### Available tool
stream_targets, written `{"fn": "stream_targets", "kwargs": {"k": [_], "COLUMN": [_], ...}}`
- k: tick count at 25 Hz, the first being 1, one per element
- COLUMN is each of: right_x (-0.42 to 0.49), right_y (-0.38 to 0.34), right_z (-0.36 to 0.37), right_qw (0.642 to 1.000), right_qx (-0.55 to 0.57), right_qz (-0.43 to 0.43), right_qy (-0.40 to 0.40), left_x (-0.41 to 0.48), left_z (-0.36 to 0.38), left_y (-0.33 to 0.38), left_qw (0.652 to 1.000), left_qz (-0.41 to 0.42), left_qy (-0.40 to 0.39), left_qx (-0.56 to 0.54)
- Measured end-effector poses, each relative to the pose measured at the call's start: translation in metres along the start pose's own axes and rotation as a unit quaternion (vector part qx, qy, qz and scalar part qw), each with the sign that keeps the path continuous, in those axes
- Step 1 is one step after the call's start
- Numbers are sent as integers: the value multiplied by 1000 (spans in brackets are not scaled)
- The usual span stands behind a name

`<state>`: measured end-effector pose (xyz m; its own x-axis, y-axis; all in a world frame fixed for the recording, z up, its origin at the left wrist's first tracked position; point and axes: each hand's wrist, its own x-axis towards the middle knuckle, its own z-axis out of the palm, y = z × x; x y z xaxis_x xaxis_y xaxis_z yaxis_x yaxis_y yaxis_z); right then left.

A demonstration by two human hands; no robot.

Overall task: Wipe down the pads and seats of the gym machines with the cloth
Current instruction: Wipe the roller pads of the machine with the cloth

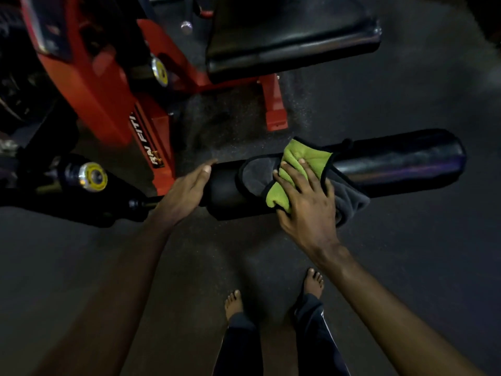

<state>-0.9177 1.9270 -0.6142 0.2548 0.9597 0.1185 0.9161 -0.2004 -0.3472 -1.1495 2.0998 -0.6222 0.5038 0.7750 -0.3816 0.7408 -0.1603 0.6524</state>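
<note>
At ten o'clock we see the red machine frame, with its black seat pad at twelve, apart from the black roller pad that lies across the middle above the dark floor. Our bare feet stand at six o'clock. The green and grey cloth is draped over the roller pad. Our right hand presses it down, fingers straight and spread wide; our left hand rests flat against the pad's nine-o'clock end, fingers straight and close together
</note>
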Motion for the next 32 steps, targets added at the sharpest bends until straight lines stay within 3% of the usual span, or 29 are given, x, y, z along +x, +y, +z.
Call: {"fn": "stream_targets", "kwargs": {"k": [4,9,11,13,18,24,30,32], "right_x": [7,-7,-27,-28,16,-25,-29,-43], "right_y": [-45,-90,-92,-92,-127,-125,-122,-111], "right_z": [16,42,48,47,49,68,78,83], "right_qw": [999,999,997,997,999,1000,1000,999], "right_qx": [-16,-8,-19,-25,-11,-18,-18,-22], "right_qz": [-43,-47,-65,-66,37,15,-2,-26], "right_qy": [-3,-17,-31,-38,1,-2,18,5], "left_x": [10,20,22,19,-41,-40,-40,-37], "left_z": [-12,-19,-26,-33,-19,-19,-18,-15], "left_y": [-10,-32,-38,-48,-85,-89,-87,-74], "left_qw": [996,980,988,986,933,925,938,969], "left_qz": [-12,56,75,82,94,122,73,76], "left_qy": [-68,-120,-128,-75,94,105,89,64], "left_qx": [-61,-147,-36,127,334,343,327,224]}}
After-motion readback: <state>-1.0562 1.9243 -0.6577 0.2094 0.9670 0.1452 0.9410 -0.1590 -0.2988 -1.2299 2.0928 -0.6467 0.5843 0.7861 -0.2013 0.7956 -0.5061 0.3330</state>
